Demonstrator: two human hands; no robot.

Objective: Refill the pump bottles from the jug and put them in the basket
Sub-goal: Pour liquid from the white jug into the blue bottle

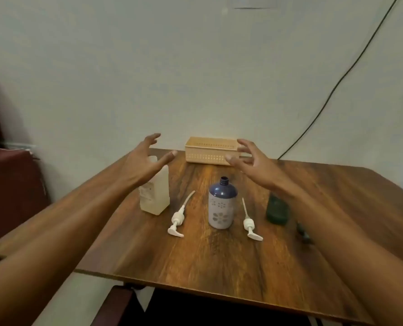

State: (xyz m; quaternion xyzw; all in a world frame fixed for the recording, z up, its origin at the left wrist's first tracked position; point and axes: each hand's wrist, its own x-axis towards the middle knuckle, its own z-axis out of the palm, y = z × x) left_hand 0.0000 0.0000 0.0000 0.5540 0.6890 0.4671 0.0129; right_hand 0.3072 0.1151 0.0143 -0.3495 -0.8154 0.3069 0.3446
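Wood table [195,255] w/ brown stripes fills the low part of the view. Both arms reach out over it, & both hands are up in the air, touching nothing.

The left hand [146,161] has its fingers spread wide & bent a bit, like a claw, w/ the thumb out to the side. It hangs in front of the top of the jug [154,198], so the jug's cap is hidden. The right hand [252,161] looks the same: fingers spread, a bit bent, holding nothing. It hangs in front of the right end of the basket [207,151].

The jug is pale, see-through white & stands on the left side of the table. In the middle stands the blue & white bottle [222,208] w/ flower shapes on it. Its neck is open & bare. One white pump [177,221] lies flat btw the jug & that bottle. The 2nd pump [251,225] lies flat just to the bottle's right. A dark green bottle [277,212] stands further right, partly behind the right arm; can't tell what its top looks like.

The basket is tan plastic w/ small holes & sits at the far edge, next to the wall. A small dark thing [302,231] lies near the green bottle, too blurry to name. A dark red seat [12,184] is at the left.
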